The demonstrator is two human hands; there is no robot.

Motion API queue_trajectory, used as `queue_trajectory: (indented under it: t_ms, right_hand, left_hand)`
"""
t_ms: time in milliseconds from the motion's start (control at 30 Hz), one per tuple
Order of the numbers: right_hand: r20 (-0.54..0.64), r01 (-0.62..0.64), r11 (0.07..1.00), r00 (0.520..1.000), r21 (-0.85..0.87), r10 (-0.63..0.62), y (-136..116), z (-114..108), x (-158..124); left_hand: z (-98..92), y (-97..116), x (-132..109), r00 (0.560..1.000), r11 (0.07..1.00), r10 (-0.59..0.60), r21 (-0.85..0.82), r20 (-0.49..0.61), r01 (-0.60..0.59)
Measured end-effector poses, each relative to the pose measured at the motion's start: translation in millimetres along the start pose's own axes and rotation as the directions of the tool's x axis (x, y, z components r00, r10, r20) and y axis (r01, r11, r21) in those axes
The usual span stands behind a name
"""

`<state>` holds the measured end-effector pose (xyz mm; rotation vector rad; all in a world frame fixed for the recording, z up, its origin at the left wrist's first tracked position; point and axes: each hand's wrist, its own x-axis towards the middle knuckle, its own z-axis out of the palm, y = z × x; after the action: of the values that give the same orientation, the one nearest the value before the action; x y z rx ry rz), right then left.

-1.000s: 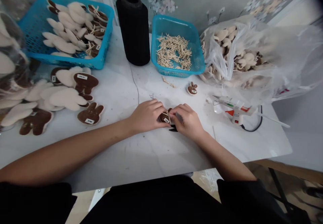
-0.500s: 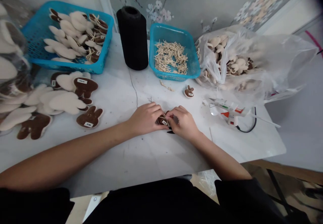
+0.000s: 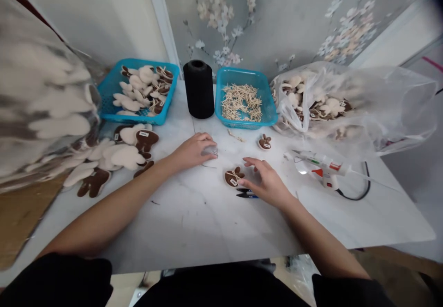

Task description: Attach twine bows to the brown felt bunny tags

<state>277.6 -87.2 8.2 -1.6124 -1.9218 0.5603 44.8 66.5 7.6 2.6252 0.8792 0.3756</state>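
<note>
The left hand (image 3: 194, 151) lies curled on the worktop (image 3: 180, 214) over a small pale object (image 3: 210, 150), mostly hidden by the fingers and too blurred to identify. The right hand (image 3: 266, 182) is open with its fingers spread, gripping nothing, just beside a flat brown plush rabbit piece (image 3: 233, 177) tied with a twine bow, and small black-and-blue snips (image 3: 247, 195) lie close by. Toward the back edge, a fuzzy black thread cone (image 3: 198, 89) stands between two blue plastic baskets (image 3: 104, 99), and a hot-glue gun (image 3: 323, 166) lies near the right edge.
</note>
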Motion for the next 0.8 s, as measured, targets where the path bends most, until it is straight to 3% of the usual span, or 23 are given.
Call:
queue_trajectory:
  t_ms: [167,500,800]
  right_hand:
    - [-0.001,0.004,1.0,1.0,-0.007,-0.004,3,1,-1]
    - [-0.043,0.082,0.997,0.996,0.0,-0.082,9,-1,-1]
    - [-0.03,0.08,0.997,0.996,0.024,-0.079,11,-2,-2]
  left_hand:
    - [9.3,5,3,0.999,0.998,-0.033,-0.051,-0.014,0.033]
    - [5.5,34,-10,0.996,0.997,0.02,-0.073,0.082,-0.014]
    - [13.6,36,-13,0.992,0.991,0.098,0.088,0.078,-0.105]
